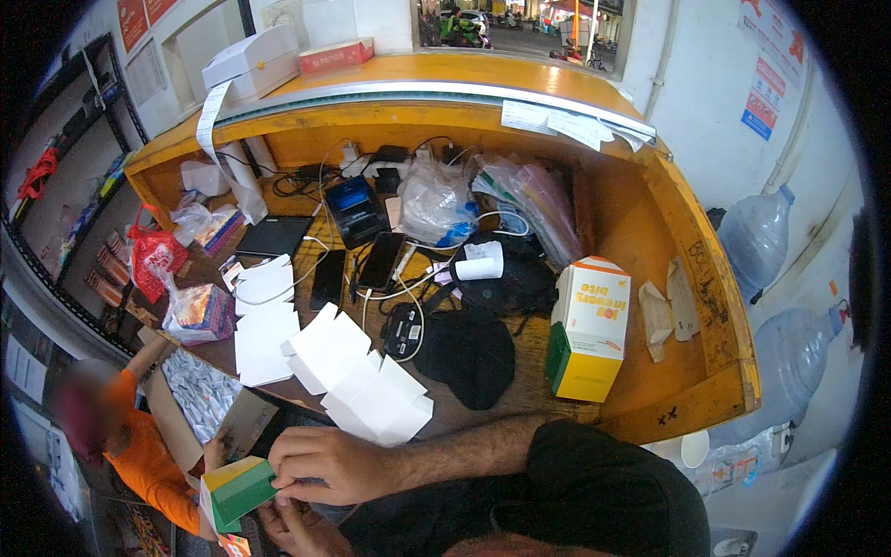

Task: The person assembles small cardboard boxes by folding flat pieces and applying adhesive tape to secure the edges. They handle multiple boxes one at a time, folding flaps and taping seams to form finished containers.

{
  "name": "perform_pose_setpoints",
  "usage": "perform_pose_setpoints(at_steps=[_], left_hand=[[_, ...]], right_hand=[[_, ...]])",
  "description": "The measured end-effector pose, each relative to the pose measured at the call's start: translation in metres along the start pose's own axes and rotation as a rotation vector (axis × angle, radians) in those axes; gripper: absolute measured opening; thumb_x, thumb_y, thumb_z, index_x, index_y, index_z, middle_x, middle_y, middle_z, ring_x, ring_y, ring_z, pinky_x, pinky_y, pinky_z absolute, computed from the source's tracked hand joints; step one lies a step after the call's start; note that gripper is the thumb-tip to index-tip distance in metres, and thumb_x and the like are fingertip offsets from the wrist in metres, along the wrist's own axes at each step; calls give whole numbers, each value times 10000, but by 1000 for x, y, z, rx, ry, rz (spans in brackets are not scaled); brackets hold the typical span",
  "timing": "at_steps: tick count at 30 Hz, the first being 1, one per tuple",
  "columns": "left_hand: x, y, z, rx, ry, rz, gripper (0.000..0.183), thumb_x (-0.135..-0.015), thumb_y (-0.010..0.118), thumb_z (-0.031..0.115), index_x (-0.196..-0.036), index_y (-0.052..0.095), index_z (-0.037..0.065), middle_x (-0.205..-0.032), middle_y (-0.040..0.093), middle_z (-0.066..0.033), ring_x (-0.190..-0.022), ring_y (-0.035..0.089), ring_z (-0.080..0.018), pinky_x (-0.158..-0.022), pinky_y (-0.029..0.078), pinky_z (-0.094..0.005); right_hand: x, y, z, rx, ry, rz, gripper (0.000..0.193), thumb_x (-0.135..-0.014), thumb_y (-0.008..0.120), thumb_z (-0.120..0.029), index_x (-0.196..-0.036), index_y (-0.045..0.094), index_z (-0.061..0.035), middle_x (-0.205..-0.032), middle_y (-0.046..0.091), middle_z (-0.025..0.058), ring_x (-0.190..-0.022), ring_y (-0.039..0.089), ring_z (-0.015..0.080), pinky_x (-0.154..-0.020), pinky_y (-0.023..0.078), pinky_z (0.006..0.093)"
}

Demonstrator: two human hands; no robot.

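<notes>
Low at the left, both my hands are at a green and yellow cardboard food box (243,492). My right hand (329,464) reaches across from the right, its fingers closed on the box's edge. Just below it, my left hand (302,529) has its fingers pressed against the same edge; part of it is cut off by the picture's lower rim. Flat white carton blanks (357,376) lie on the counter just beyond my hands, with more white blanks (264,320) to their left. A folded food box (591,325) in white, yellow and green stands on the right.
A wooden counter (538,371) holds phones (380,260), cables, a tablet-like device (355,212), plastic bags (432,200) and a black cloth item (469,357). At left, a person in orange (153,455) is beside a carton of silvery packets (200,395). Water jugs (756,232) stand at right.
</notes>
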State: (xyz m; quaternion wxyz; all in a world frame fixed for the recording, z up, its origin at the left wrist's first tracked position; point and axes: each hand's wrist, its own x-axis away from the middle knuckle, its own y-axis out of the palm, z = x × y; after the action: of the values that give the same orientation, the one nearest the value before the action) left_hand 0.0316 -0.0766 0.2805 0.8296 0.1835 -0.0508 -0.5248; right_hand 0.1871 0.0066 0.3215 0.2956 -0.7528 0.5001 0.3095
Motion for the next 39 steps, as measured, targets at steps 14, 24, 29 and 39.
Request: perform_pose_setpoints(at_steps=[14, 24, 29, 39], left_hand=[[9, 16, 4, 86, 51, 27, 545, -1107, 640, 215, -1548, 434, -31, -1312, 610, -155, -1194, 626, -238, -1081, 497, -401], [15, 12, 21, -213, -15, 10, 325, -1109, 678, 309, -1190, 614, 1, -916, 653, -53, -732, 541, -113, -665, 435, -289], [16, 6, 17, -198, 3, 3, 311, -1107, 682, 294, -1193, 608, 5, -909, 650, -54, -722, 536, -115, -659, 440, -298], [27, 7, 24, -317, 2, 154, 273, -1111, 669, 254, -1202, 626, 0, -887, 657, -65, -711, 551, -135, -648, 462, -328]], right_hand=[[-2, -6, -3, -65, 67, -26, 132, -942, 786, -134, -942, 701, -34, -1051, 612, 102, -1038, 624, 309, -886, 505, 438], [4, 4, 1, -118, -67, -66, 170, -946, 805, -114, -997, 692, 2, -1110, 613, 150, -1308, 622, 376, -1075, 520, 465], [1, -7, -3, -299, 99, -179, 181, -957, 801, -125, -991, 676, 1, -1142, 624, 168, -1294, 641, 399, -1062, 522, 471], [2, 2, -3, -366, 98, -175, 110, -987, 763, -98, -1020, 701, -13, -1213, 589, 163, -1172, 669, 319, -991, 526, 410]])
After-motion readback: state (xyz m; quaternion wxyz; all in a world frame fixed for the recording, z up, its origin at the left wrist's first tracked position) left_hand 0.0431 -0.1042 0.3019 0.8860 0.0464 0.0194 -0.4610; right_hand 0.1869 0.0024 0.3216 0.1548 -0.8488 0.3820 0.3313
